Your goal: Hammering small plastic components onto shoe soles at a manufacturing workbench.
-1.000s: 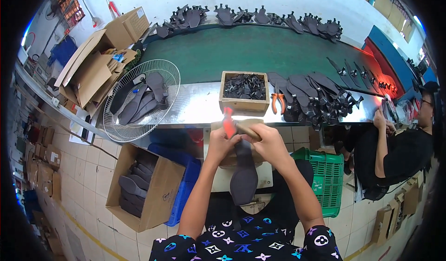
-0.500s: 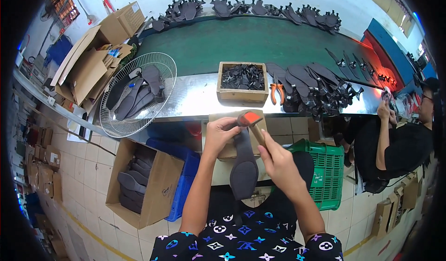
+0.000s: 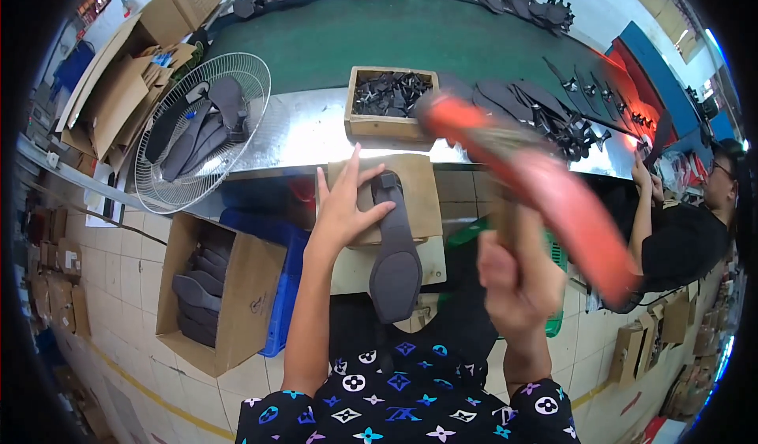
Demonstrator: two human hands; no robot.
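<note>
Dark grey, the sole [image 3: 395, 276] lies with its narrow end on the block [image 3: 420, 195]. The left hand [image 3: 343, 208] has spread its fingers, thumb touching the sole. The right hand [image 3: 519, 282] grips the hammer [image 3: 545, 182], now swung up in a blur, leaving the sole's far end clear to work on. Beyond stands the box [image 3: 387, 128] of black parts [image 3: 391, 93].

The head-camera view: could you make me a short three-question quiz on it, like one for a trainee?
1. What does the right hand hold?
2. True or false: the wooden box of small black parts stands on the workbench.
3. Fill in: the left hand has its thumb on a dark ____.

Key: 1. A red-headed hammer, blurred. 2. True. 3. Sole.
</note>
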